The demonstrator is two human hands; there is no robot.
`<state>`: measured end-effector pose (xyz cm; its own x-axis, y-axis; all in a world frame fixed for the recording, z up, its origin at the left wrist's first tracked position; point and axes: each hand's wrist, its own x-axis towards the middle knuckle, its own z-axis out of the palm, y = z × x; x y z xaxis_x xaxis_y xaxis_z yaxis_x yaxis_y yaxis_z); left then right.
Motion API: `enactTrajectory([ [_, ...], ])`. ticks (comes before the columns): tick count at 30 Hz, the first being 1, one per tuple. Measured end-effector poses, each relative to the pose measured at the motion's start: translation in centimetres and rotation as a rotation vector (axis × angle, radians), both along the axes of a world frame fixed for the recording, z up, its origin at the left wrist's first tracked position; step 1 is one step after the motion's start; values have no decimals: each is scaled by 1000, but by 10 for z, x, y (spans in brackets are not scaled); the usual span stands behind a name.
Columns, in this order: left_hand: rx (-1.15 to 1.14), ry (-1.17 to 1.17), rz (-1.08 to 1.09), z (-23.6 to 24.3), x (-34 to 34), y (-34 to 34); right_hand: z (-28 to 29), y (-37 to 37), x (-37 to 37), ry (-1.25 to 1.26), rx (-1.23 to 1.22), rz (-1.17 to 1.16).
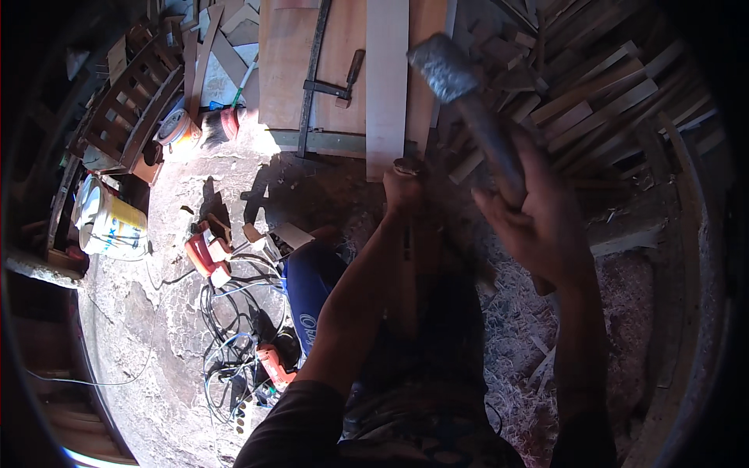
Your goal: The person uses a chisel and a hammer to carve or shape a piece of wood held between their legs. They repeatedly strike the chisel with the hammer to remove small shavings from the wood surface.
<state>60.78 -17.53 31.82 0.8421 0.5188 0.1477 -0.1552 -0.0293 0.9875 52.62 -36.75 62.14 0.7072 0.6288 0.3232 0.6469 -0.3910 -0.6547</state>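
My right hand (542, 214) is closed around the handle of a hammer (493, 144). The hammer is raised on the right, its worn grey metal head tilted up and to the left. Lower and further left, my left hand (403, 191) makes a fist around something mostly hidden, whose dark rounded end (408, 165) sticks out on top. That fist is by the near end of a long pale board (386, 86). Between my legs a narrow piece of wood (404, 288) shows, partly in shadow.
A bar clamp (310, 86) lies across the wooden work surface (281, 58). Scrap wood (593, 101) is heaped at the right. On the left are a brush (222, 125), buckets (113, 218), red-orange power tools (207, 253) and tangled cables (230, 335). Shavings (519, 335) cover the floor at right.
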Motion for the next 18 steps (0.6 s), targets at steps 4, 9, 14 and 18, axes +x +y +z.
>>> enactTrajectory([
  [4, 65, -83, 137, 24, -14, -28, 53, 16, 39, -334, 402, -245],
  [9, -75, -55, 60, 33, -33, -35, -90, 2, 29, -169, -534, -26],
  [14, 107, -243, 37, 26, -127, -74, -168, -50, -3, 367, -386, -162],
  [18, 25, -85, 168, 37, -59, -54, -272, -92, -33, 300, -326, -406],
])
